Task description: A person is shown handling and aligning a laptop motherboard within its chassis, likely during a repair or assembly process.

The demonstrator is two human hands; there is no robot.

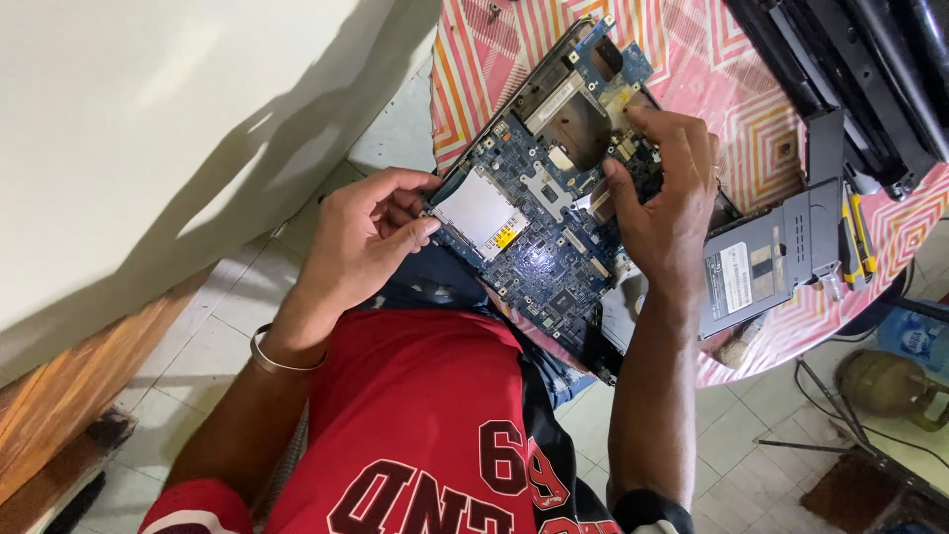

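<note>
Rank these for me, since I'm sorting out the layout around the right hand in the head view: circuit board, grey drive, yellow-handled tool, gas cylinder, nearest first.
1. Circuit board: under the right hand, touched by its fingers.
2. Grey drive: just beside the hand, on the patterned tablecloth.
3. Yellow-handled tool: past the drive, near the table edge.
4. Gas cylinder: on the floor, beyond the table.

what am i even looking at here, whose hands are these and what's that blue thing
This is one picture from a camera worn on a person's head, looking down at their own two bare hands. The left hand grips the edge of a blue circuit board; the right hand rests its fingers on the board's far side. The board lies over a round table with a pink patterned cloth. Beside it lie a dark flat drive, a yellow-handled tool and black casing parts.
</note>
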